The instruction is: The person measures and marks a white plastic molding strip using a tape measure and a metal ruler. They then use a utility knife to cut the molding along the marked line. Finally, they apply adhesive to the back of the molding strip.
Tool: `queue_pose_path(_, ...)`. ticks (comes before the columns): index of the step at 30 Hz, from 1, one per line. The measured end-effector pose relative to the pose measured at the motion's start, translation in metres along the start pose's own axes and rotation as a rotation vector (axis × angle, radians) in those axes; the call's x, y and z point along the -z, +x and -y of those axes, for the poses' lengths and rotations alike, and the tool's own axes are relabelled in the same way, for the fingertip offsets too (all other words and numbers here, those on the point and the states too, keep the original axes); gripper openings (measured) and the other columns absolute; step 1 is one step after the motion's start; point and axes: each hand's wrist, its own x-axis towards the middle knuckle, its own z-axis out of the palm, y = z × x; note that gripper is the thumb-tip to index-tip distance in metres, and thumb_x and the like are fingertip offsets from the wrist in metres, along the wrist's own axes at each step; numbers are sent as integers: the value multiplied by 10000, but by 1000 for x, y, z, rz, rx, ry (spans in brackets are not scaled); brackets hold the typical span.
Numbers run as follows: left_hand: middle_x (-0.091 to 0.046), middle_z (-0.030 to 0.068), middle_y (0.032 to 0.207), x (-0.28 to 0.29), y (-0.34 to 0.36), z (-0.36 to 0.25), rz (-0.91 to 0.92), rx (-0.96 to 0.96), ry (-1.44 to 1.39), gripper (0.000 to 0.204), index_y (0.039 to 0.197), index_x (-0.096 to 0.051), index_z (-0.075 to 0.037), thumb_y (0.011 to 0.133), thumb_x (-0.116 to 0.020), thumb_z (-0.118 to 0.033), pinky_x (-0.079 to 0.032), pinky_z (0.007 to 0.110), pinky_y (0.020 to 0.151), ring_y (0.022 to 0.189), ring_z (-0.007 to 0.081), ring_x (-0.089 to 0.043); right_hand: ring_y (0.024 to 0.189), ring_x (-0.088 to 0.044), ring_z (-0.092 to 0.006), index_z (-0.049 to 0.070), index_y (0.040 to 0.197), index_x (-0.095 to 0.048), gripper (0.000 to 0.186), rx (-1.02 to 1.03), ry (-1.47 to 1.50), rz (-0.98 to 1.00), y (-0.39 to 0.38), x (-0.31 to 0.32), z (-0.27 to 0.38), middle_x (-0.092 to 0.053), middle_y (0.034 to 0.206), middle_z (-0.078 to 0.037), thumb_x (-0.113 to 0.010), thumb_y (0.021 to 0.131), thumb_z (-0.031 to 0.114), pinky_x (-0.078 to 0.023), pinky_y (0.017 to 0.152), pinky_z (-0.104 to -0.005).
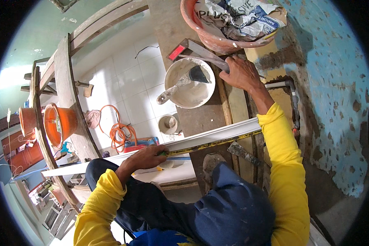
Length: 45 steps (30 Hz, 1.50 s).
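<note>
My right hand (242, 74) is closed round one end of a grey metal tool with long straight bars (205, 52) and a red-faced far end; I cannot tell its exact kind. The tool reaches over the rim of a white bucket (211, 88) of pale paste, in which a dark-bladed putty knife (198, 74) rests. My left hand (145, 159) grips a long white trim strip (209, 135), which slants across my raised knee and passes towards my right forearm. Along its near edge runs a worn yellow-and-black strip (215, 143), its left end at my left fingers.
A scraper (242, 153) lies on the planks beside my shoe. An orange tub (209, 35) holding a crumpled bag stands at the top, by the patchy blue wall (336, 82). Left and below are white floor tiles, an orange cable (121, 131), orange buckets (59, 125) and wooden scaffold beams (63, 82).
</note>
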Motion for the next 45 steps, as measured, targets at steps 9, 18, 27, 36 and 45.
queue_pose_path(9,-693,233,1212,-1,14,-1,31,-36,39,365,1322,-676,-21,1064,-628,-274,-535,475,1012,1136,381,-680,951,-726,-482,-6,1130,-700,405,-45,200,-24,-40,23,1,-746,1018,-301,-635,942,347,-578,858,-563)
queue_pose_path(18,-768,255,1146,-7,13,0,-76,-20,37,463,1257,-743,-41,1004,-619,-408,-563,529,1007,1078,426,-741,1030,-677,-244,-63,1243,-692,339,-224,1041,-77,-172,14,27,-734,1128,-131,-597,1016,171,-509,990,-376)
queue_pose_path(27,-670,200,1321,-30,-58,-4,-248,369,-40,488,1327,-739,-243,924,-700,-515,-548,557,1052,1264,419,-659,728,-423,-117,-48,1246,-620,334,-393,1254,339,-306,96,93,-504,803,-25,-581,1042,214,-337,659,-298)
queue_pose_path(36,-648,203,1336,-15,-178,38,-399,326,77,433,1339,-720,-233,931,-725,-378,-535,579,1024,1307,403,-619,787,-474,-156,-62,1177,-621,337,-635,749,305,-369,226,157,-513,856,-30,-597,1121,269,-421,764,-331)
queue_pose_path(45,-661,127,1301,-39,-313,105,-569,407,34,364,1276,-763,-267,922,-728,-348,-527,534,986,1278,338,-620,770,-538,-170,-75,1107,-684,365,-628,513,343,-389,305,251,-574,803,-38,-605,1117,282,-455,744,-348)
